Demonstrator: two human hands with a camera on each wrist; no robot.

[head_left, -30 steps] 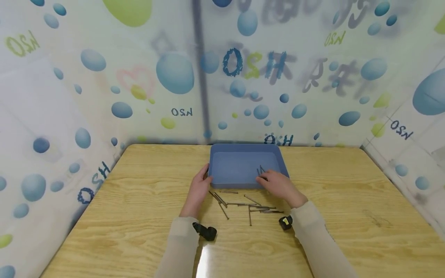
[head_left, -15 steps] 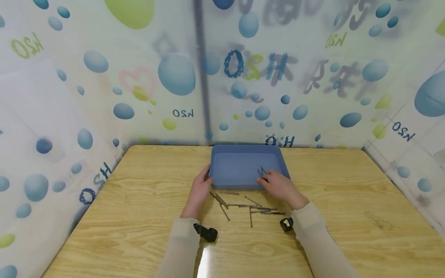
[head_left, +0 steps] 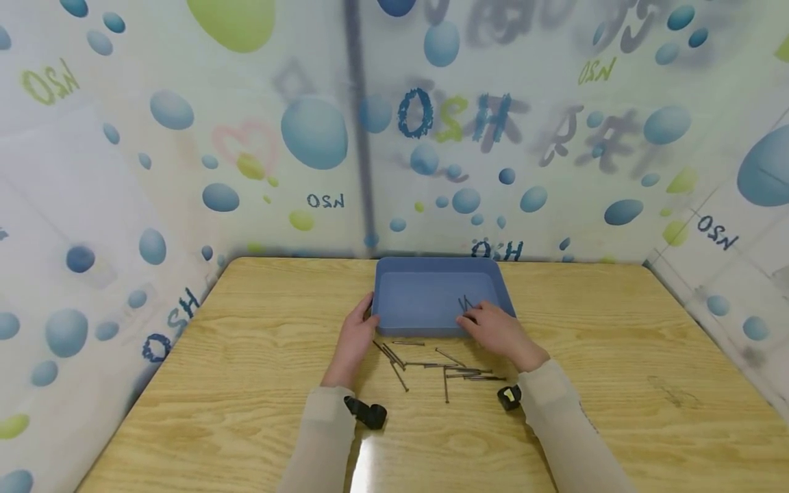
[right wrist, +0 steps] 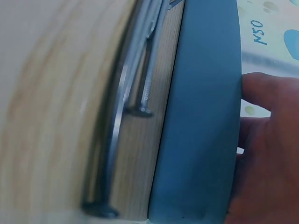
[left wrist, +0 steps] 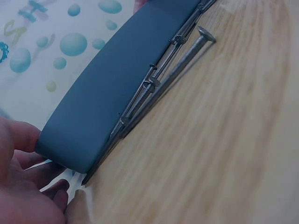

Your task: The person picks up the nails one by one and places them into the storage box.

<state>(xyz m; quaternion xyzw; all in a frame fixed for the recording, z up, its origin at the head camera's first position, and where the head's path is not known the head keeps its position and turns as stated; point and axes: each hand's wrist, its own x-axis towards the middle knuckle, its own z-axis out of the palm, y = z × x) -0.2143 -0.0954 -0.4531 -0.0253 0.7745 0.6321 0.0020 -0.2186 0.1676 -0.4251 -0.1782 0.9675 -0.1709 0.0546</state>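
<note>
On the wooden table stands a shallow blue tray point(head_left: 413, 294). My left hand point(head_left: 354, 340) grips its front left corner; the left wrist view shows the thumb at the rim and the fingers bent below it. My right hand point(head_left: 498, 335) reaches over the front rim near the right corner, its fingers curled inside the tray. Thin dark nails point(head_left: 466, 302) stick out from its fingertips over the tray floor; their lower ends are hidden by the fingers. Several long steel nails point(head_left: 471, 373) lie loose between the forearms, some close against the tray's front wall point(left wrist: 112, 74).
More nails point(head_left: 390, 352) lie just right of the left hand, and a single nail point(head_left: 408, 343) lies along the tray's front. A patterned wall sheet point(head_left: 530, 150) rises right behind the tray. Small black cameras point(head_left: 372, 415) are strapped at both wrists.
The whole head view has shifted slightly. Both hands, the tray and the loose nails keep their places.
</note>
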